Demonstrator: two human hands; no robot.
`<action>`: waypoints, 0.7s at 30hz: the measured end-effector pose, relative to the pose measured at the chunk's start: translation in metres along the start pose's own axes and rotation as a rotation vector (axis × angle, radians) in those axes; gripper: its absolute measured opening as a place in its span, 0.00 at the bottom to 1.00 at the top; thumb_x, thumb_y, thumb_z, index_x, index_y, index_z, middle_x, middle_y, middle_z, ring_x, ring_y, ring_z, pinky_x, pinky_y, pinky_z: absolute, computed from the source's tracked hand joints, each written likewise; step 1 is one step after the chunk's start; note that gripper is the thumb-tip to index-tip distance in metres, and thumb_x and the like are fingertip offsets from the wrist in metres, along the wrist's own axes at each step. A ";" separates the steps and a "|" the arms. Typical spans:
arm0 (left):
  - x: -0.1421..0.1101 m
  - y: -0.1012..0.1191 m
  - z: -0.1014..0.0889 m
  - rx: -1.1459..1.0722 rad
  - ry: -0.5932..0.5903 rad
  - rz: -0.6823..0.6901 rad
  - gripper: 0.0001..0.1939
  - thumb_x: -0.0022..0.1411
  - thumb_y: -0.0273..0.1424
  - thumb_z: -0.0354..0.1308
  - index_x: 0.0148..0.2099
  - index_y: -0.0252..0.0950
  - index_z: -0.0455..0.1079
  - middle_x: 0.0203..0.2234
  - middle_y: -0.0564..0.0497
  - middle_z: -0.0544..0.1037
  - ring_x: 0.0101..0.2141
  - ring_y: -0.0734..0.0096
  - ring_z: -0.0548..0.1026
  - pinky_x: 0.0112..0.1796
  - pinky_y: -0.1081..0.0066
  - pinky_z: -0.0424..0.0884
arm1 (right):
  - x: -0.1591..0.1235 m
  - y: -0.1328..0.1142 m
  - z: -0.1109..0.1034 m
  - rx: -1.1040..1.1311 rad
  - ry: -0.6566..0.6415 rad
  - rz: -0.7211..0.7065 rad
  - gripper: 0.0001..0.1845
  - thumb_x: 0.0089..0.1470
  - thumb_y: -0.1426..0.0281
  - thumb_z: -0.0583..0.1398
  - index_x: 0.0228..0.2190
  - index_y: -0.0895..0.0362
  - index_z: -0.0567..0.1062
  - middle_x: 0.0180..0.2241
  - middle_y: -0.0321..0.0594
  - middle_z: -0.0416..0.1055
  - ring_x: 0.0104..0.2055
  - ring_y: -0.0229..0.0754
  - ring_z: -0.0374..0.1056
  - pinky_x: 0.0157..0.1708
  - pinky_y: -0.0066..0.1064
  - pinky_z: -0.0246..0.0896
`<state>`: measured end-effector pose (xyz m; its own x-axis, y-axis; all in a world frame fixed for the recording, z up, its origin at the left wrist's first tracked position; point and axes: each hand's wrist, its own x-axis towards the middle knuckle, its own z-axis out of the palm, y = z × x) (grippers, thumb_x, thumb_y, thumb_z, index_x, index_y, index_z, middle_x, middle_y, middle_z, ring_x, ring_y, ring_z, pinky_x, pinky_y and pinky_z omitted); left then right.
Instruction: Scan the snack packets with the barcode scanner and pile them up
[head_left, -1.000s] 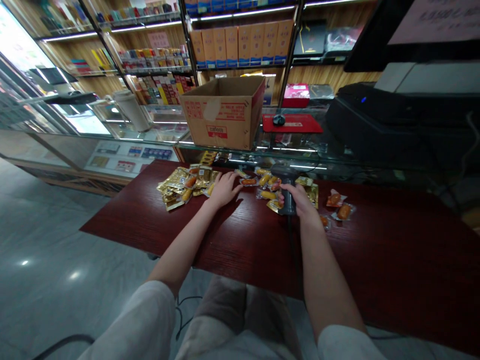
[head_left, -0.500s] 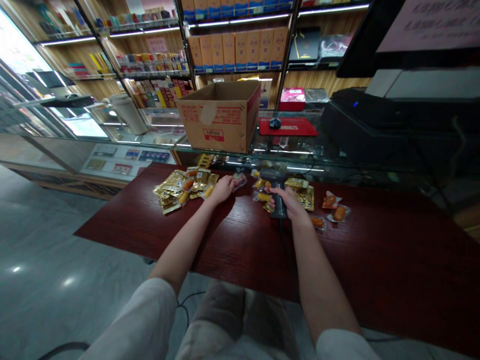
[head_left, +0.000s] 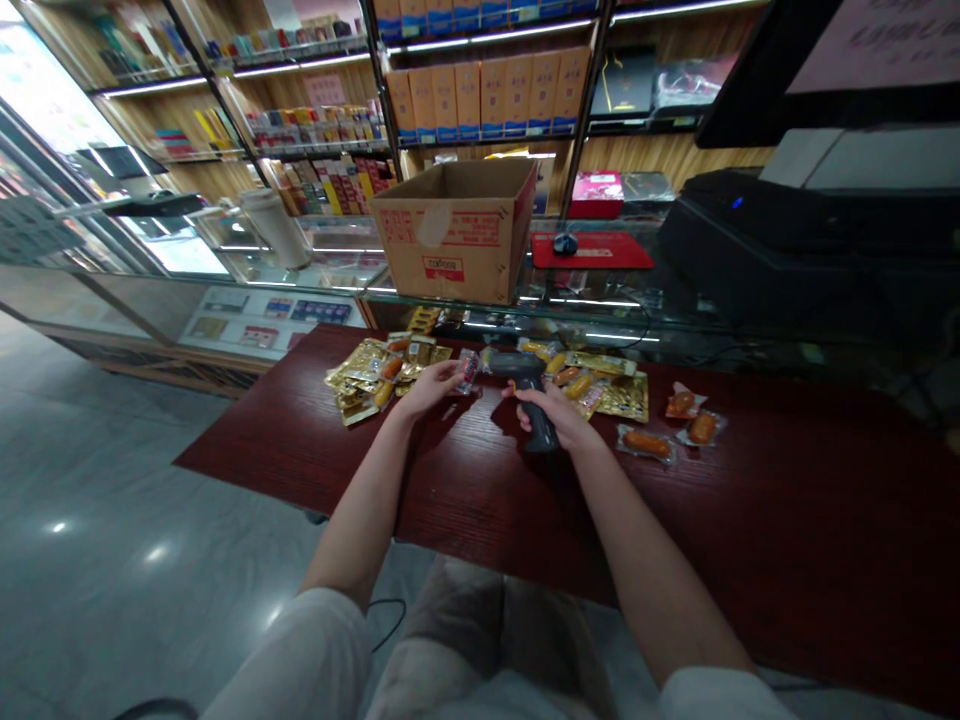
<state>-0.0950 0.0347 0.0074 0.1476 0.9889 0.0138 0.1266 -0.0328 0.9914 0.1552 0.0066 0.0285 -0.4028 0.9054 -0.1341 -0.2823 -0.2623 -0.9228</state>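
My right hand (head_left: 553,410) is wrapped round the grip of a dark barcode scanner (head_left: 517,366), whose head points left. In front of it, my left hand (head_left: 433,388) pinches a small clear-wrapped snack packet (head_left: 469,370) with printing on it, held upright just above the table. Left of that hand lies a pile of gold foil packets (head_left: 360,370) with a few wrapped sausages (head_left: 391,368) on top. Behind the scanner, more wrapped yellow and orange sausages (head_left: 577,386) lie against gold packets (head_left: 628,396). Three wrapped sausages (head_left: 646,444) lie apart to the right.
The dark red wooden table (head_left: 787,540) meets a glass display counter (head_left: 592,325). An open cardboard box (head_left: 457,250) stands on the counter, beside a red mat (head_left: 619,252) with a computer mouse (head_left: 564,243). A black machine (head_left: 780,250) and a monitor stand at right.
The scanner has swung from upright to tilted, its head moving left toward the packet. My left hand has raised the packet and turned it toward the scanner. The view has shifted slightly.
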 end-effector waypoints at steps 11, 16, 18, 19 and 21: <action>-0.003 -0.002 0.003 -0.162 -0.036 -0.044 0.26 0.51 0.37 0.69 0.51 0.35 0.71 0.46 0.47 0.78 0.40 0.66 0.77 0.42 0.64 0.77 | -0.001 0.000 -0.001 -0.016 -0.063 0.040 0.19 0.41 0.66 0.68 0.36 0.56 0.71 0.39 0.42 0.79 0.18 0.30 0.60 0.15 0.25 0.58; -0.003 0.000 0.003 -0.249 0.022 -0.052 0.24 0.51 0.35 0.68 0.49 0.36 0.69 0.45 0.48 0.76 0.41 0.67 0.77 0.44 0.60 0.77 | -0.003 0.001 -0.001 -0.068 -0.132 0.079 0.20 0.41 0.66 0.69 0.36 0.55 0.70 0.36 0.40 0.79 0.18 0.30 0.62 0.14 0.24 0.58; -0.002 0.001 0.001 -0.254 0.042 -0.056 0.24 0.50 0.34 0.68 0.49 0.37 0.68 0.44 0.49 0.75 0.41 0.67 0.76 0.44 0.59 0.77 | -0.003 0.002 0.000 -0.083 -0.148 0.090 0.20 0.40 0.65 0.69 0.36 0.56 0.70 0.36 0.40 0.78 0.18 0.30 0.63 0.14 0.23 0.58; -0.002 0.001 0.000 -0.254 0.048 -0.057 0.24 0.50 0.34 0.68 0.49 0.37 0.67 0.44 0.49 0.75 0.41 0.67 0.76 0.43 0.59 0.77 | -0.003 0.002 0.000 -0.088 -0.152 0.092 0.20 0.41 0.65 0.69 0.36 0.56 0.70 0.37 0.40 0.78 0.18 0.29 0.63 0.14 0.23 0.58; -0.002 0.001 -0.001 -0.246 0.054 -0.058 0.24 0.50 0.34 0.68 0.49 0.37 0.66 0.44 0.49 0.75 0.41 0.67 0.76 0.43 0.60 0.77 | -0.002 0.003 0.001 -0.090 -0.159 0.093 0.20 0.41 0.65 0.69 0.36 0.56 0.70 0.37 0.40 0.78 0.18 0.29 0.63 0.14 0.23 0.59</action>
<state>-0.0959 0.0325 0.0084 0.0932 0.9947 -0.0440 -0.1097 0.0542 0.9925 0.1547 0.0035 0.0263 -0.5576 0.8129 -0.1681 -0.1613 -0.3048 -0.9387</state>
